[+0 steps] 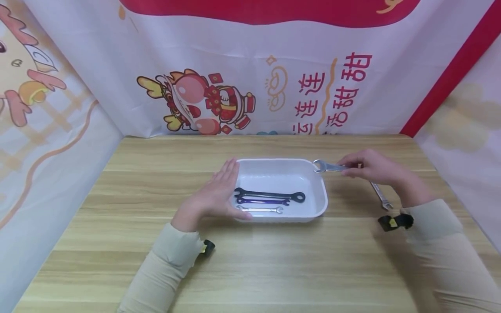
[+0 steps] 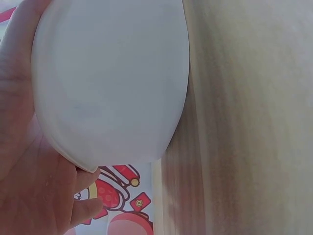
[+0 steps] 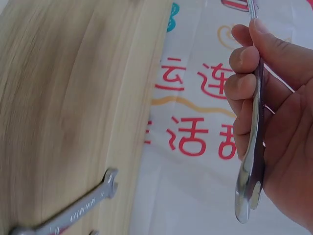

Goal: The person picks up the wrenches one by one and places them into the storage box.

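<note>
A white plastic tray sits on the wooden table. My left hand rests against its left end, fingers stretched along the side and thumb over the near left corner. In the left wrist view the palm lies along the tray wall. Inside the tray are a black ratchet wrench, a purple wrench and a small silver wrench. My right hand grips a larger silver combination wrench; its open-ended head overlaps the tray's far right rim.
Another silver wrench lies on the table below my right hand, partly hidden by it. In the right wrist view, the tip of a further metal piece shows beside that wrench. Printed cloth hangs behind and at both sides.
</note>
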Tool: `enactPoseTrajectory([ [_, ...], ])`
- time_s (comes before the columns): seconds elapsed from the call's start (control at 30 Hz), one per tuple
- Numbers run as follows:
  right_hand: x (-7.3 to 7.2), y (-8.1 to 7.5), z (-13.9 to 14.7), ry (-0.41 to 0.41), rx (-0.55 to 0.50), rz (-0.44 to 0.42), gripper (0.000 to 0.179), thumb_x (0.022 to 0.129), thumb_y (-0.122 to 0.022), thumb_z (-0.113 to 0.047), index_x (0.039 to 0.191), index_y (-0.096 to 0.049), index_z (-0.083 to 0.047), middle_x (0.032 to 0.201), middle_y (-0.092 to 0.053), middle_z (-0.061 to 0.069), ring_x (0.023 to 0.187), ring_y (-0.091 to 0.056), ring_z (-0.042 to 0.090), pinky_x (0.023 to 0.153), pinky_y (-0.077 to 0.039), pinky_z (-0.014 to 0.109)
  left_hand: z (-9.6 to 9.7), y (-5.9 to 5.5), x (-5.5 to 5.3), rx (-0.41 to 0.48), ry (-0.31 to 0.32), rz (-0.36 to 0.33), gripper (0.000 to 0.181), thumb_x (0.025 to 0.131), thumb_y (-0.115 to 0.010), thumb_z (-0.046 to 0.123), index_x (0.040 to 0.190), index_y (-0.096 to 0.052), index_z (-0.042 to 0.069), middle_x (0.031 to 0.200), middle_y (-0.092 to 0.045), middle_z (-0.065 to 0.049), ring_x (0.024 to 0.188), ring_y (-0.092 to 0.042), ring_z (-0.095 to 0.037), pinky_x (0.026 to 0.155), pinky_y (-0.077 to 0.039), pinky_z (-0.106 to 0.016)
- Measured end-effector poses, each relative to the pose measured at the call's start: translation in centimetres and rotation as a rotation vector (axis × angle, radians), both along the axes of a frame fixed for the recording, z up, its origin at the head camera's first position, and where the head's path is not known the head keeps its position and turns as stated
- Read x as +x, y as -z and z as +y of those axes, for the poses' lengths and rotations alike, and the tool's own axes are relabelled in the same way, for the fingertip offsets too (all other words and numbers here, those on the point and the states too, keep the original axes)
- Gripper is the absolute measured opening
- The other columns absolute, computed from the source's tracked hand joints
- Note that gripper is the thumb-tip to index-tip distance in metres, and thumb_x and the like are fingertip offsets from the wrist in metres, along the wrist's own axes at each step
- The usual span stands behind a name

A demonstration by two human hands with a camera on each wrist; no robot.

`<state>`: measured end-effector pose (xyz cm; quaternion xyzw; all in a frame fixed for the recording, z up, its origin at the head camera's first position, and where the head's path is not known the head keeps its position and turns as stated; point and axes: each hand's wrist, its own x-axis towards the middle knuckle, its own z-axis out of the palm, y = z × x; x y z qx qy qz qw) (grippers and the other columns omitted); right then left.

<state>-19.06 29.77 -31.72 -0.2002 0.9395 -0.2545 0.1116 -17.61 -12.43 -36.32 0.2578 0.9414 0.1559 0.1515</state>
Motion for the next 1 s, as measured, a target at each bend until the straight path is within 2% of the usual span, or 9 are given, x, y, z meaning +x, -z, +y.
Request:
enactPoseTrajectory([
  [0.37,-0.1,0.1,-2.6,-0.027,-0.059,-0.007,0.023,0.092,-0.071,-0.014,0.114,-0.075,-0.008,0.096,-0.073,0.005,0.082,-0.058,0.021,0.073,-0.055,0.025,0.1,-0.1,0.0,-0.003,0.005,0.011,0.148,0.059,-0.065,0.090,0.159,0.008,0.008,0.166,0.019,-0.005,0.155,0.014,-0.024,0.126,-0.007,-0.049],
  [0.67,-0.5,0.7,-4.9,-0.036,-0.101,-0.012,0.026,0.093,-0.071,-0.023,0.116,-0.074,-0.011,0.106,-0.074,0.004,0.086,-0.060,0.021,0.079,-0.056,0.028,0.1,-0.3,0.0,0.002,0.006,0.009,0.148,0.060,-0.067,0.088,0.159,0.008,0.007,0.166,0.018,-0.006,0.156,0.012,-0.026,0.125,-0.008,-0.050],
  [0.83,-0.8,0.9,-6.3,-0.082,-0.105,0.018,0.027,0.093,-0.071,-0.026,0.115,-0.074,-0.011,0.101,-0.074,0.001,0.085,-0.061,0.017,0.079,-0.056,0.028,0.1,-0.3,0.1,0.007,0.001,0.005,0.145,0.063,-0.071,0.082,0.159,0.008,0.007,0.167,0.018,-0.006,0.156,0.012,-0.025,0.126,-0.007,-0.050],
  [1.0,-0.9,0.8,-7.8,-0.133,-0.118,0.038,0.026,0.093,-0.071,-0.023,0.115,-0.074,-0.011,0.094,-0.073,0.001,0.078,-0.060,0.016,0.072,-0.054,0.026,0.1,-0.2,0.0,0.000,0.002,0.010,0.145,0.063,-0.070,0.083,0.159,0.008,0.008,0.166,0.019,-0.005,0.156,0.013,-0.025,0.126,-0.007,-0.049],
])
